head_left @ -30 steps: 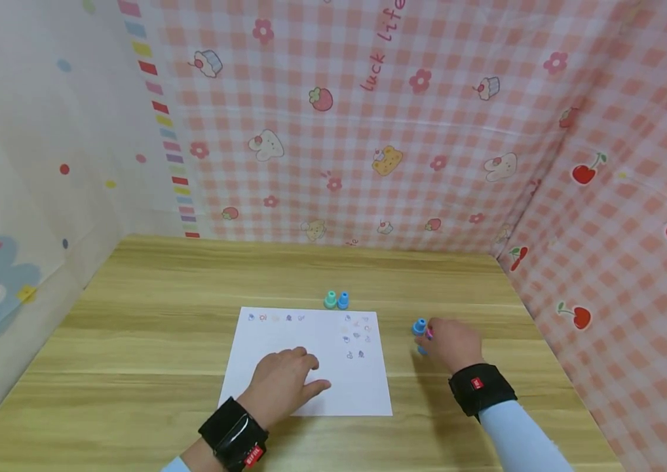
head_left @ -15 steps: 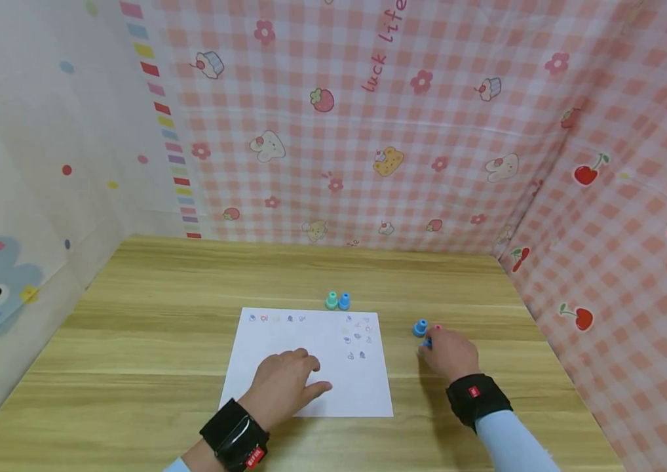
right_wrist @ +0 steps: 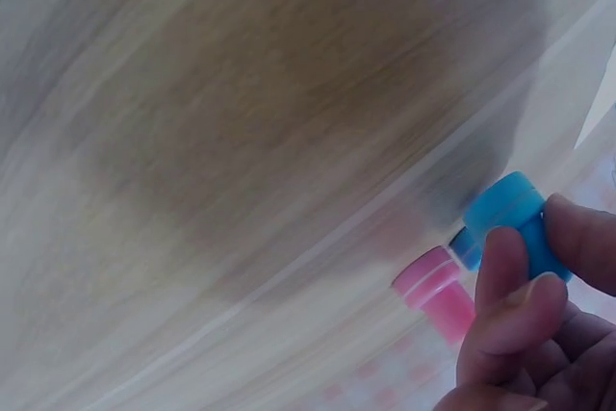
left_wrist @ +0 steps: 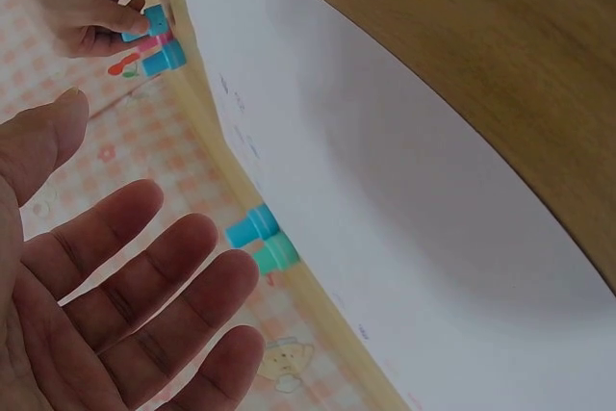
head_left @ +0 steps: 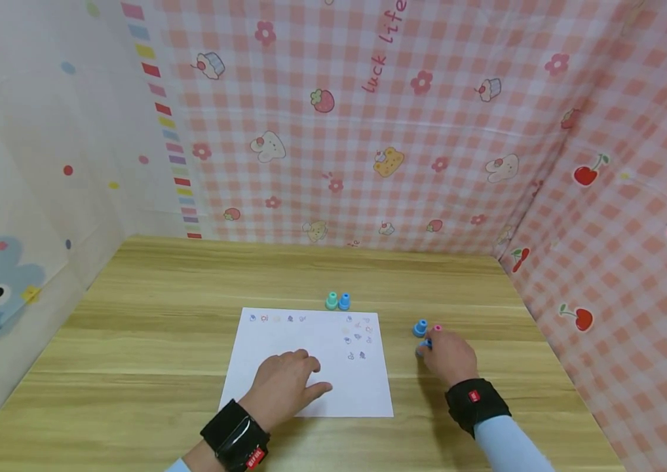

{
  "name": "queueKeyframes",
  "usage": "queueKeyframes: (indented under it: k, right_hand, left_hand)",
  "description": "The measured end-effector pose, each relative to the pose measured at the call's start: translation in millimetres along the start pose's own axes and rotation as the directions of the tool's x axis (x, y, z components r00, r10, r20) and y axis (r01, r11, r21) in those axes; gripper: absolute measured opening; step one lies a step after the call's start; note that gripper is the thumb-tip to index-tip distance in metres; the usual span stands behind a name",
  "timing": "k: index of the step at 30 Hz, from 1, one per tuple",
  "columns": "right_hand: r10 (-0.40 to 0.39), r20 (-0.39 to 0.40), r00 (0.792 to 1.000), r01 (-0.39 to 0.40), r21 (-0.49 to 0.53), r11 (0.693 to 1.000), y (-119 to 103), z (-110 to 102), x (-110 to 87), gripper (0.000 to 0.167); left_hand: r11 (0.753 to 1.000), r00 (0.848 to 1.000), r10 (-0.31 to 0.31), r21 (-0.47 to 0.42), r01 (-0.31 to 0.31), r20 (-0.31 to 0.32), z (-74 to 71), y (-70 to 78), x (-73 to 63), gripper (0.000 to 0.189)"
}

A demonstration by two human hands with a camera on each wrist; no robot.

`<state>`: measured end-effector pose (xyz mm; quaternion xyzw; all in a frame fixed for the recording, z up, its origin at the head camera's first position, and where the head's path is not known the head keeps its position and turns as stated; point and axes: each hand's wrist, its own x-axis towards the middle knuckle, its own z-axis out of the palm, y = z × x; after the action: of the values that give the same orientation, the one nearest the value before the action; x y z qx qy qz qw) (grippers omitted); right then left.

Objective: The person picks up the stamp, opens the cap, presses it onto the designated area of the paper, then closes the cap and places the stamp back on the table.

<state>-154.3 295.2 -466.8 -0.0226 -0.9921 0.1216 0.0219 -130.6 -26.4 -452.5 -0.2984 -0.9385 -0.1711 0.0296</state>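
Note:
My right hand (head_left: 450, 357) pinches a small blue stamp (right_wrist: 505, 204) between thumb and fingers, at the right of the paper. Just beyond those fingers are a pink stamp (right_wrist: 438, 281) and another blue stamp (head_left: 420, 328), which is mostly hidden in the right wrist view. Over the white sheet of paper (head_left: 310, 334), my left hand (head_left: 283, 387) is held palm down with fingers loosely spread, holding nothing. Small printed marks run along the sheet's top left and cluster at its upper right.
Behind the paper's far edge a green stamp (head_left: 331, 301) and a blue one (head_left: 344, 301) stand side by side. The wooden table (head_left: 162, 295) meets a pink checked cloth wall (head_left: 333, 131) at the back and cloth walls at both sides.
A second ago the pink stamp was at my right fingertips; now it stands beyond the hand, and the fingers pinch the blue stamp. My left hand has stayed in place.

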Motion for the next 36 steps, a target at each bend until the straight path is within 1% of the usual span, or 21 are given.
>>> queueKeyframes:
  k: [4,9,11,17,24,29,33,36]
  right_hand:
    - [0.017,0.002,1.000,-0.017,0.032,0.999,-4.9,1.0,-0.1,0.021]
    - [0.065,0.040,0.997,-0.068,0.069,0.995,-13.4,2.4,0.1,0.025]
    - [0.074,0.043,0.996,-0.077,0.073,0.994,-16.2,3.0,-0.1,0.027]
    - [0.071,0.012,0.997,-0.072,0.102,0.992,-23.3,5.2,-1.8,0.031]
    - [0.050,-0.009,0.999,-0.047,0.171,0.984,-39.2,8.1,-7.6,0.025]
    - [0.076,-0.014,0.997,-0.069,0.274,0.959,-55.7,10.2,-12.9,0.022]
    - [0.090,0.009,0.996,-0.087,0.359,0.929,-70.9,12.3,-17.1,0.023]
    - [0.084,0.031,0.996,-0.089,0.394,0.915,-82.7,13.2,-21.4,0.025]
  left_hand:
    - [1.000,1.000,0.002,0.007,-0.002,0.003,0.4,0.0,-0.2,0.035]
    - [1.000,1.000,0.005,0.003,-0.005,0.002,-0.2,0.7,-0.4,0.035]
    - [1.000,1.000,0.003,0.001,-0.003,0.002,-0.6,1.0,-0.4,0.034]
    - [1.000,1.000,-0.007,-0.004,0.007,0.011,-0.7,1.0,-0.4,0.035]
    - [1.000,1.000,-0.009,-0.007,0.009,0.019,-0.1,0.6,0.2,0.035]
    - [1.000,1.000,0.003,0.007,-0.003,-0.003,-0.1,0.6,0.0,0.035]
    - [1.000,1.000,0.015,0.014,-0.015,-0.022,0.2,0.8,0.2,0.034]
    - [1.000,0.999,0.024,0.019,-0.023,-0.037,1.1,0.7,1.0,0.035]
